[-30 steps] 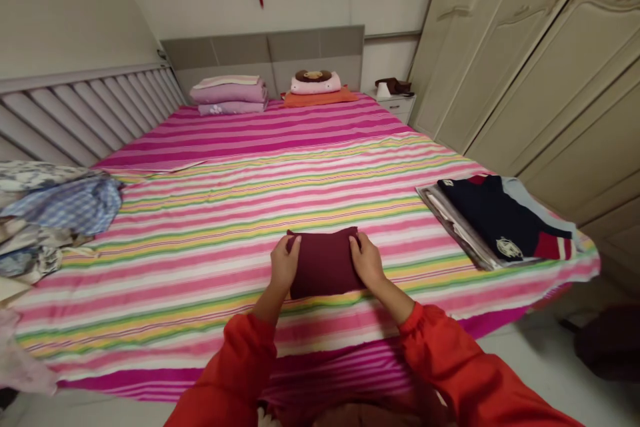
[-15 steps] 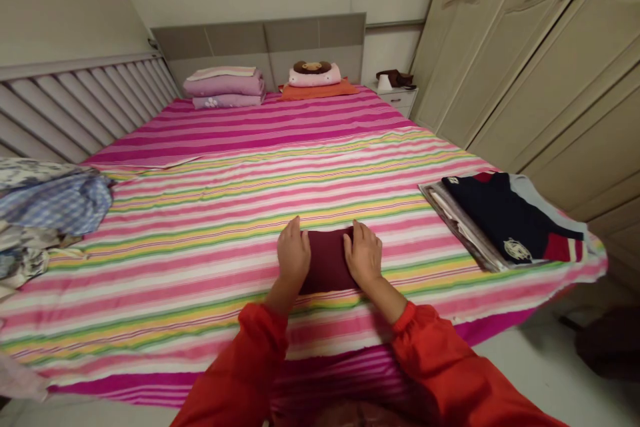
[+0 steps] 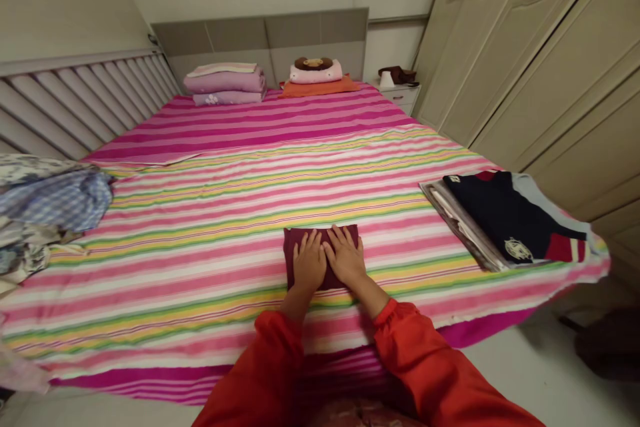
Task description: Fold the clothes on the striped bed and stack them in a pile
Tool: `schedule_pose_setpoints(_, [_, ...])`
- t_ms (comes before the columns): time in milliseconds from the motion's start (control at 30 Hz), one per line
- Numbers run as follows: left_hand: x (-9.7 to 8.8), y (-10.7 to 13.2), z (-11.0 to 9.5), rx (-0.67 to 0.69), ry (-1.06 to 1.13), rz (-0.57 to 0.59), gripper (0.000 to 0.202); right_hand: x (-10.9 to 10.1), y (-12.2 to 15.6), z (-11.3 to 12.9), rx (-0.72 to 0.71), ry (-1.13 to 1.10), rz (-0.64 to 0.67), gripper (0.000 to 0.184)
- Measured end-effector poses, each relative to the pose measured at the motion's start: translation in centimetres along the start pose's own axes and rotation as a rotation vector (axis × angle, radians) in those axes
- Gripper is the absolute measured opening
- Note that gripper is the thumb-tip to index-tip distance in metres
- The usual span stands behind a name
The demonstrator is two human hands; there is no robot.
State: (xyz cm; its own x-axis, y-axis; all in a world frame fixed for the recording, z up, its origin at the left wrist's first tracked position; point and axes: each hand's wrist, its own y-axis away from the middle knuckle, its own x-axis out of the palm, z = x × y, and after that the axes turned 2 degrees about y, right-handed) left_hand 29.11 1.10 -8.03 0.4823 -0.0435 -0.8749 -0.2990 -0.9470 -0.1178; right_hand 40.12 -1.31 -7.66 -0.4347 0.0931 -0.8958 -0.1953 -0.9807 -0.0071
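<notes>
Left hand (image 3: 310, 263) and right hand (image 3: 346, 261) lie flat, fingers a bit spread, not gripping, on a folded maroon cloth rectangle (image 3: 331, 279) right under them. Around it's a pink-white-yellow-green striped bedsheet (image 3: 215, 260); way beyond the fingertips, a grey panelled headboard (image 3: 233, 35); off right, tall cream wardrobe doors (image 3: 530, 53).

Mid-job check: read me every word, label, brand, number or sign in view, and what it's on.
No word, brand or number can be read.
Cream emblem on the navy garment: too small and blurred to make out.
Small pale mark at that garment's upper-left corner in the picture: too small to read.
Maroon cloth: no lettering visible.
</notes>
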Motion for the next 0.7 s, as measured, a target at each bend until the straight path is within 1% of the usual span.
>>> schedule_pose_setpoints(100, [-0.3,-0.5,0.5,-0.008,-0.016,-0.056,0.047,0.1,-0.3,-0.2,0.006,-0.020,-0.031,0.049])
schedule_pose_setpoints(167, [-0.7,-0.5,1.4,0.001,-0.036,-0.084,0.047,0.2,-0.3,-0.8,0.006,-0.038,-0.077,0.049])
schedule_pose_setpoints(233, [-1.3,-0.4,2.7,-0.007,-0.055,-0.098,0.048,0.3,-0.4,-2.0,0.022,-0.061,-0.123,0.048])
schedule_pose_setpoints(300, [-1.9,-0.3,4.1,0.009,-0.068,-0.086,0.048,0.2,-0.5,-3.7,0.028,-0.113,-0.148,0.048])
schedule_pose_setpoints(333, [-2.3,-0.3,4.6,0.027,-0.072,-0.071,0.048,0.2,-0.5,-4.5,0.019,-0.164,-0.153,0.047])
schedule_pose_setpoints(400, [-3.0,-0.2,5.1,0.039,-0.086,-0.042,0.047,0.2,-0.4,-6.1,-0.009,-0.358,-0.188,0.044])
schedule_pose_setpoints(467, [-3.4,0.2,4.6,0.009,-0.111,-0.057,0.046,0.3,0.0,-7.3,-0.015,-0.576,-0.257,0.046])
schedule_pose_setpoints(533, [-3.4,1.2,3.4,0.000,-0.135,-0.117,0.044,0.5,0.8,-8.1,0.004,-0.715,-0.329,0.055])
schedule_pose_setpoints(567, [-3.2,1.9,2.7,0.041,-0.140,-0.133,0.044,0.6,1.2,-8.4,0.015,-0.746,-0.351,0.060])
schedule_pose_setpoints(600, [-2.8,2.7,1.9,0.118,-0.138,-0.118,0.046,0.7,1.6,-8.6,0.023,-0.764,-0.363,0.063])
schedule_pose_setpoints(667, [-1.7,4.2,0.5,0.312,-0.129,-0.008,0.054,0.8,2.4,-8.7,0.033,-0.813,-0.376,0.066])
schedule_pose_setpoints(700, [-1.1,4.8,-0.1,0.384,-0.129,0.058,0.057,0.8,2.6,-8.8,0.037,-0.837,-0.379,0.066])
